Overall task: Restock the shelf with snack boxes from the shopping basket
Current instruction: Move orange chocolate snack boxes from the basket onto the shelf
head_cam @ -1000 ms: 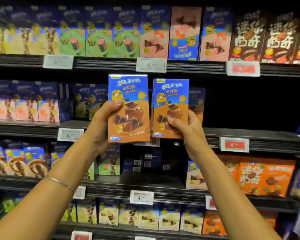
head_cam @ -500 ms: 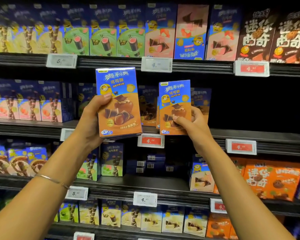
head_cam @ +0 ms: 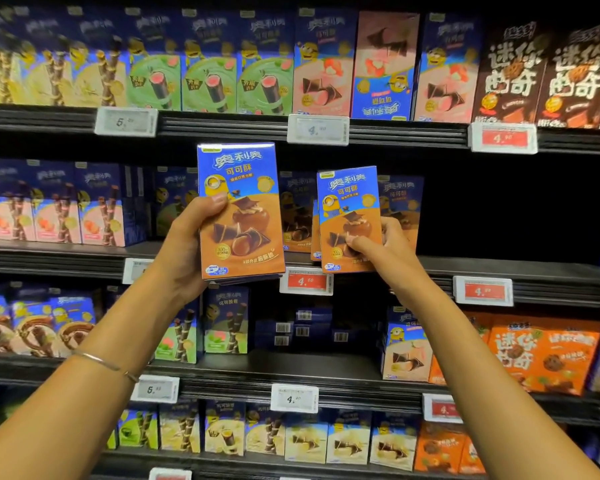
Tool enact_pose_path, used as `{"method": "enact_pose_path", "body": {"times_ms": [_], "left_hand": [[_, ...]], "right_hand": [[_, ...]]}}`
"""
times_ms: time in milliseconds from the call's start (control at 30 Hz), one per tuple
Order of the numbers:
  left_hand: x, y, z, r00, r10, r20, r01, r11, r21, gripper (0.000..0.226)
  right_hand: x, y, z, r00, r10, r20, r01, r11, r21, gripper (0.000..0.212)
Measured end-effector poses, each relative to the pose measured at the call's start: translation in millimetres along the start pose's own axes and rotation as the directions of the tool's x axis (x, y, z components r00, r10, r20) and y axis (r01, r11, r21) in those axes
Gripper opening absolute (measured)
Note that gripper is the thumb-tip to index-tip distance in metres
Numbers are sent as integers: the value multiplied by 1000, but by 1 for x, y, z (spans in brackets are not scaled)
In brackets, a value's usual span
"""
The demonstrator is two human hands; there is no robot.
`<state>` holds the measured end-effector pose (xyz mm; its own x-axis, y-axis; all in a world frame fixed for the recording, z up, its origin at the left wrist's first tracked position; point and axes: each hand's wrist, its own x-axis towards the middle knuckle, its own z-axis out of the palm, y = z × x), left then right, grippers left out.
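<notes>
Two grips (shelf (head_cam: 499, 268) behind): left hand (head_cam: 184, 251) holds left box (head_cam: 243, 202), right hand (head_cam: 387, 252) right box (head_cam: 349, 206)

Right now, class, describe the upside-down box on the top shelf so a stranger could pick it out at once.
Look along the top shelf to its middle price tag. Of the three pink boxes starting above it, the upside-down box is the centre one. Its neighbours are blue above pink; this one is pink on top, with inverted lettering at the bottom.
</notes>
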<state>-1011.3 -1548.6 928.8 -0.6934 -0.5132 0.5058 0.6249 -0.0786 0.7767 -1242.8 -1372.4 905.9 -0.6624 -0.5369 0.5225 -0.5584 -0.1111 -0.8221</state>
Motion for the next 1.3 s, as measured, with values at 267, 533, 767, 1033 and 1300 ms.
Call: {"method": "enact_pose_path", "body": {"times_ms": [267, 533, 767, 1033, 1300], "left_hand": [[-4, -1, -6, 1000, -21, -15, 21, 1000, 17, 34], [-4, -1, -8, 1000, -30, -6, 30, 999, 32, 29], [-4, -1, -7, 999, -39, -6, 39, 999, 23, 31], [-5, 0, -7, 999, -36, -3, 36, 999, 24, 29], [-6, -1, -7, 1000, -28, 2, 28, 1000, 8, 30]], "right_hand": [[-4, -3, 1, 1000, -21, 21, 22, 999, -39, 45], [-3, -9, 4, 996, -34, 87, 39, 998, -51, 45], [-2, -12, 7, 982, 42, 183, -33, 998, -49, 45], [3, -18, 10, 960, 83, 268, -87, 996, 5, 46], [4, -17, 9, 964, 95, 248, -87, 995, -42, 50]]}}
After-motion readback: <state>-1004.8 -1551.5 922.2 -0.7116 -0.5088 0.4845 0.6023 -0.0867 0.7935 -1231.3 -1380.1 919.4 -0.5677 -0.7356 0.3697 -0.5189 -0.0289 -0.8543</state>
